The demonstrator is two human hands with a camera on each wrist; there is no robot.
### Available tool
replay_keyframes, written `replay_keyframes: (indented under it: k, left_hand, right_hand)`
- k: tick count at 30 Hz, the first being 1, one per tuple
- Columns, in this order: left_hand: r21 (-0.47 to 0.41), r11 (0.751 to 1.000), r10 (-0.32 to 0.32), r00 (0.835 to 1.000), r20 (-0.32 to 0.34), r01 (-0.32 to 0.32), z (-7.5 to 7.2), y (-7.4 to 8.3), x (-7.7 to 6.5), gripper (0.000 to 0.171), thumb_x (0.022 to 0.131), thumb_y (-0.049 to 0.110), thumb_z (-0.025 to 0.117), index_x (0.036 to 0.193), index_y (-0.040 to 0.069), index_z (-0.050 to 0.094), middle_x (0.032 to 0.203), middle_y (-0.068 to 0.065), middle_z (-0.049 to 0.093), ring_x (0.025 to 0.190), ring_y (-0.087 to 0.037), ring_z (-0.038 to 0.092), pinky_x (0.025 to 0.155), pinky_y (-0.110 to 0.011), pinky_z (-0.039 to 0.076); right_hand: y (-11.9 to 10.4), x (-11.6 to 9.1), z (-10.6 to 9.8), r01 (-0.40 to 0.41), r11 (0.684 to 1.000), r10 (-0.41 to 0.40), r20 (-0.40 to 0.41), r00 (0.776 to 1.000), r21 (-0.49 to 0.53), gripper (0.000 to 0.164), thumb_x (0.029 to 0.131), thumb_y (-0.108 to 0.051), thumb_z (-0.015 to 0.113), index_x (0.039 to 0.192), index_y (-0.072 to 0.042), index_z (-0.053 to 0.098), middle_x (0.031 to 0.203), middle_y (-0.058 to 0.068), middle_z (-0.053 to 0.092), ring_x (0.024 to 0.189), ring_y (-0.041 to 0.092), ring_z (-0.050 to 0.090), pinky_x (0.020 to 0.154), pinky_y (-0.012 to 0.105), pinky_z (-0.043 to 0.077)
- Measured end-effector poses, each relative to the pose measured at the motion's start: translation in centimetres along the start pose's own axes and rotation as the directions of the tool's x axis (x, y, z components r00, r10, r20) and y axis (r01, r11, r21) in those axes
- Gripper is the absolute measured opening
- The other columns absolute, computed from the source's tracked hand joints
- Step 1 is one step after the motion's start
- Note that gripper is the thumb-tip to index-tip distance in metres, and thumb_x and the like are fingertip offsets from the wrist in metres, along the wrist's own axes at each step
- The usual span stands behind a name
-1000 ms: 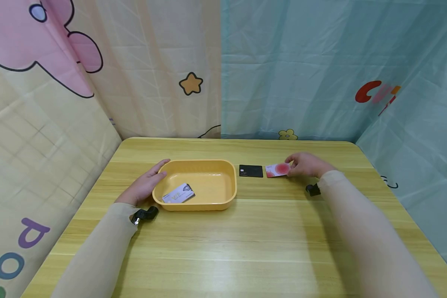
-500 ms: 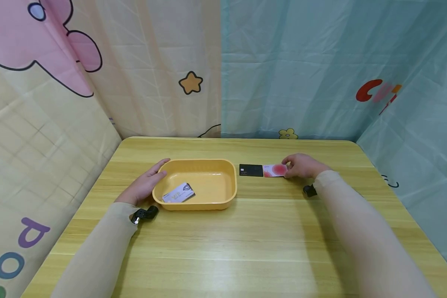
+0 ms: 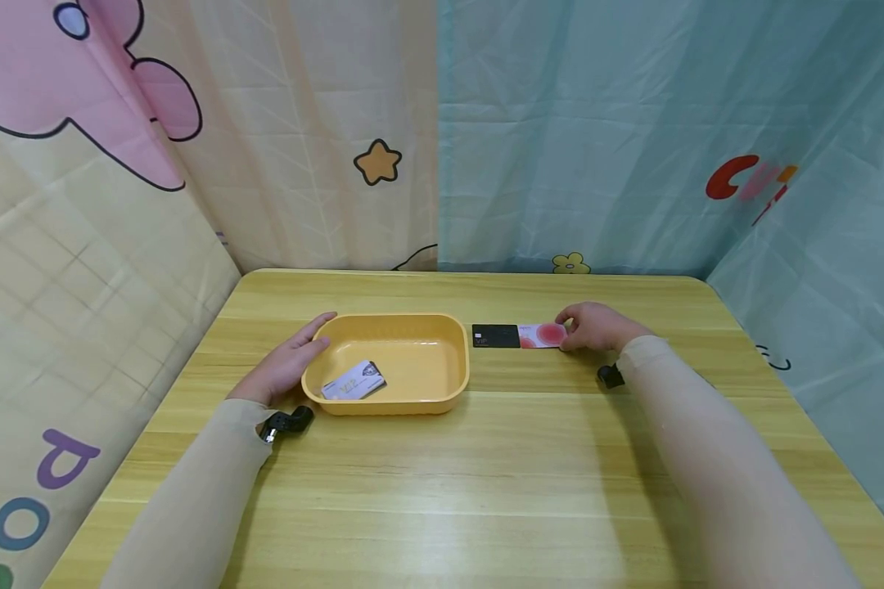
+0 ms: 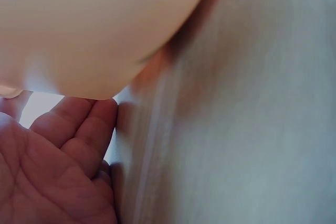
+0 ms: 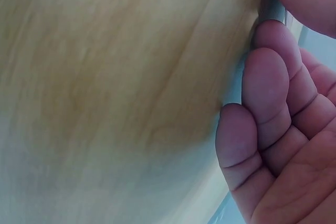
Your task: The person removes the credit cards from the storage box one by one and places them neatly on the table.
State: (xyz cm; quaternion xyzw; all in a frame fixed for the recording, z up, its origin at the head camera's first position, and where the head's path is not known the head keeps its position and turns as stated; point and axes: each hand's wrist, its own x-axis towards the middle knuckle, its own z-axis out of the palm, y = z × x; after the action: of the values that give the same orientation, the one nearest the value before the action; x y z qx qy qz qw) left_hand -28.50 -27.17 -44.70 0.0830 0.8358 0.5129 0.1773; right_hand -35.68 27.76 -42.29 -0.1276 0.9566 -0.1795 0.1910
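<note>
A yellow plastic tray stands left of the table's middle, with white VIP cards lying in its lower left corner. My left hand rests against the tray's left end, its fairly straight fingers touching the outer wall. To the right of the tray lies a black VIP card. A white card with a pink circle lies flat beside it, edge to edge. My right hand pinches this card's right edge between thumb and fingers. In the right wrist view the other fingers are curled close to the tabletop.
The wooden table reaches back to printed curtains that hang behind it and on both sides. A black wrist camera sits under the left wrist, another under the right.
The right hand has slid the pink-circle card left until it meets the black card, closing the small gap between them. The left hand and the tray have stayed in place.
</note>
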Motion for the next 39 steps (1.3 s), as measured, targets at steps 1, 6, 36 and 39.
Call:
replay_keyframes:
  k: [1,6,36,39]
  left_hand:
    - [-0.001,1.000,0.001,1.000,0.001,-0.001,-0.01,0.01,0.01,0.062,0.115,0.043,0.038,0.170,0.035,0.012,0.176,-0.014,0.016,0.152,-0.040,0.039,0.120,-0.050,0.038]
    - [-0.006,1.000,0.003,1.000,0.002,-0.003,-0.02,0.06,0.05,0.061,0.115,0.040,0.037,0.170,0.035,0.012,0.176,-0.014,0.017,0.152,-0.040,0.039,0.119,-0.049,0.039]
    - [0.006,1.000,-0.010,1.000,-0.016,0.010,0.16,0.15,-0.08,0.061,0.114,0.044,0.038,0.169,0.039,0.013,0.177,-0.014,0.014,0.155,-0.041,0.033,0.125,-0.056,0.029]
    - [0.010,1.000,-0.011,1.000,-0.017,0.011,0.15,0.14,-0.05,0.060,0.114,0.044,0.038,0.169,0.040,0.014,0.177,-0.013,0.015,0.155,-0.040,0.033,0.126,-0.056,0.027]
  right_hand:
    - [-0.03,0.01,0.01,-0.003,1.000,0.003,0.000,1.000,-0.001,0.053,0.090,-0.024,0.078,0.137,-0.002,0.063,0.099,0.009,0.065,0.080,0.020,0.057,0.072,0.031,0.047]
    - [-0.26,-0.06,-0.02,-0.013,1.000,0.013,0.000,1.000,-0.003,0.054,0.091,-0.024,0.078,0.137,-0.002,0.063,0.101,0.009,0.065,0.082,0.021,0.058,0.074,0.031,0.047]
    - [-0.14,-0.08,-0.06,0.027,1.000,-0.027,-0.005,1.000,-0.010,0.055,0.090,-0.023,0.078,0.138,0.000,0.063,0.106,0.012,0.067,0.087,0.022,0.058,0.079,0.034,0.048]
    - [-0.22,-0.13,-0.06,0.025,1.000,-0.025,-0.006,1.000,-0.010,0.055,0.090,-0.023,0.078,0.138,0.000,0.063,0.109,0.013,0.067,0.090,0.024,0.058,0.082,0.037,0.049]
